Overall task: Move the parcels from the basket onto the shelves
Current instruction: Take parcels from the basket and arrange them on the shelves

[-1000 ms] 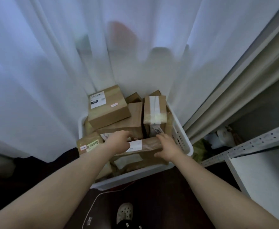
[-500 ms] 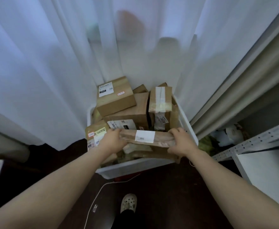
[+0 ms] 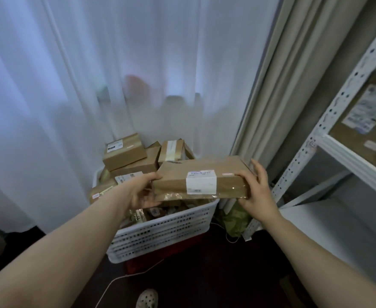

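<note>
We hold one flat parcel [image 3: 201, 178] just above the basket's [image 3: 160, 236] near right corner, left hand [image 3: 142, 192] gripping its left end and right hand [image 3: 256, 190] its right end, so next we should swing it right onto the shelves [image 3: 349, 161].

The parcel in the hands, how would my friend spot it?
Find the white basket by the curtain. Above it, the left hand and right hand hold a flat brown parcel by its ends. Only this one is in the air, with a white label over its front edge.
</note>
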Demonstrator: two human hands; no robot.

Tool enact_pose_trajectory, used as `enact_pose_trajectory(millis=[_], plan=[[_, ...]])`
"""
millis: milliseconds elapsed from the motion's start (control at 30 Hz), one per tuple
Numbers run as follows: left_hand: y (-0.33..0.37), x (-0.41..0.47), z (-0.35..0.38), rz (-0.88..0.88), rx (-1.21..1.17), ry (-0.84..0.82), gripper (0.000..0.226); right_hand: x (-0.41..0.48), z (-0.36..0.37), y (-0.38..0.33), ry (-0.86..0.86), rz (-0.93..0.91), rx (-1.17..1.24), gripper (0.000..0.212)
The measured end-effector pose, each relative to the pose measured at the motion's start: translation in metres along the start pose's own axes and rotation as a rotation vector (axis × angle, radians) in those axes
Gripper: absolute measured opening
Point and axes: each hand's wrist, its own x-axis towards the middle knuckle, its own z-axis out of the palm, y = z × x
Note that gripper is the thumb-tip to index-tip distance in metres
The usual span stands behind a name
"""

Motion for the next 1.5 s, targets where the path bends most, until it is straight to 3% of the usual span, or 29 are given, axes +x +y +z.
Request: enact_pose_trajectory(millis=[100,167,233,300,333,467,767,1500], plan=[[-0.006,-0.019,0.011,0.121,-0.050,-0.109,0.021,-0.013,-0.018,0.000,0.002,0.387,0.271,0.097],[-0.006,-0.028,0.016,0.166,-0.069,-0.154,0.014,-0.019,-0.028,0.003,0.069,0.620,0.603,0.103],[-0.004,-0.032,0.020,0.204,-0.073,-0.188,0.015,-0.020,-0.037,0.006,0.132,0.752,0.944,0.067],[0.001,-0.033,0.022,0.231,-0.079,-0.231,0.018,-0.021,-0.047,-0.002,0.163,0.768,1.062,0.025],[0.003,-0.032,0.024,0.238,-0.077,-0.260,0.020,-0.023,-0.050,-0.004,0.169,0.748,1.028,0.021],[0.019,-0.029,0.032,0.290,-0.030,-0.330,0.027,-0.026,-0.059,-0.007,0.225,0.735,0.858,0.038],[0.044,-0.015,0.057,0.389,0.072,-0.318,0.043,-0.030,-0.082,-0.013,0.301,0.724,0.808,0.063],[0.056,0.008,0.129,0.341,0.229,-0.516,0.050,-0.087,-0.119,-0.037,0.550,0.870,0.768,0.063]])
